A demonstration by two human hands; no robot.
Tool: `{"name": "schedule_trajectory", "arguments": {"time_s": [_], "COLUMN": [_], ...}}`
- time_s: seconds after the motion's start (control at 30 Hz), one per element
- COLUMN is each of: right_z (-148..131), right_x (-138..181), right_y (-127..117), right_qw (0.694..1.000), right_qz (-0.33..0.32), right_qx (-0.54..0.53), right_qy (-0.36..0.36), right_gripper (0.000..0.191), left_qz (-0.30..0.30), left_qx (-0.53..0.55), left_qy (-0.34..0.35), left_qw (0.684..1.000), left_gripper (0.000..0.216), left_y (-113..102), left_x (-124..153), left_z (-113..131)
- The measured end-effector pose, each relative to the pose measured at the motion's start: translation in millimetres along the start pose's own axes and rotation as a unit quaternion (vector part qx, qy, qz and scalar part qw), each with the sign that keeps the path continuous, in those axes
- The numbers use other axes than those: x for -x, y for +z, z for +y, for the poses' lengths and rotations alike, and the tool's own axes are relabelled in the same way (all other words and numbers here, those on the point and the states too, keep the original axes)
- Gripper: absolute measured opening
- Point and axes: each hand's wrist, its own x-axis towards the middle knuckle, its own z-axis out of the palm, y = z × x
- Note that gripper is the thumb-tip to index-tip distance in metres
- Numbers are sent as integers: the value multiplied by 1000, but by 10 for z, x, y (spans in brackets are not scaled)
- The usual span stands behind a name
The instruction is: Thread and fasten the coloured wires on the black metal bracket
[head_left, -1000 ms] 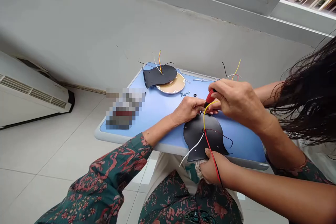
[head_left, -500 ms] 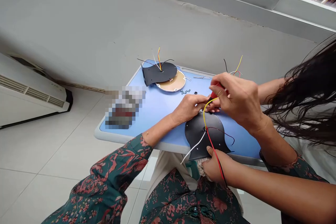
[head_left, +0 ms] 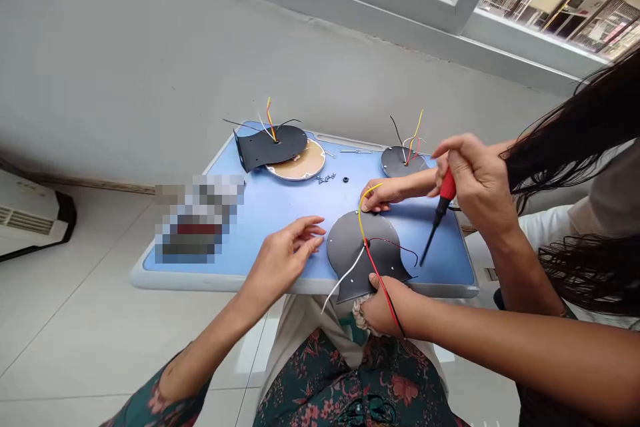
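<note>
My left hand [head_left: 283, 257] lies open on the blue table [head_left: 270, 210], fingertips at the left edge of a dark grey plate [head_left: 345, 247]. Yellow, red, white and black wires [head_left: 367, 243] come out of the plate's middle. My right hand [head_left: 475, 180] is closed on a red-handled screwdriver [head_left: 440, 210], held above the table right of the plate, tip pointing down. A co-worker's hand [head_left: 380, 307] grips the plate's near edge. Their other hand [head_left: 385, 195] rests at its far edge by the yellow wire.
At the back of the table lie another dark plate with wires [head_left: 270, 145] over a tan disc [head_left: 300, 165], a small round wired part [head_left: 400, 160], loose screws [head_left: 325, 178] and a black washer [head_left: 345, 180]. A blurred object [head_left: 195, 220] sits left. A white heater [head_left: 30, 220] stands on the floor.
My left hand has let go at the plate's far edge and drawn back to its left side, open. My right hand has lifted the screwdriver away to the right. The view has shifted right.
</note>
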Motion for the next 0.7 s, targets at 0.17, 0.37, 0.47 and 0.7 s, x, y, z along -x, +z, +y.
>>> {"name": "schedule_trajectory", "arguments": {"time_s": [0.17,0.37,0.47,0.7], "right_z": [357,749,742,542], "right_x": [291,396,313,466], "right_y": [115,272,244,391], "right_qw": [964,948,955,934], "right_qz": [-77,-85,-80,-210], "right_qx": [-171,-173,-160,-87], "right_qy": [187,254,237,275], "right_gripper": [13,20,17,20], "left_qz": [3,28,34,14], "left_qx": [22,72,79,64], "left_qy": [1,-11,-10,12], "left_qw": [1000,997,996,998], "left_gripper": [57,57,56,62], "left_y": [174,331,346,318], "left_x": [344,501,508,576], "left_z": [-121,-201,-206,-209]}}
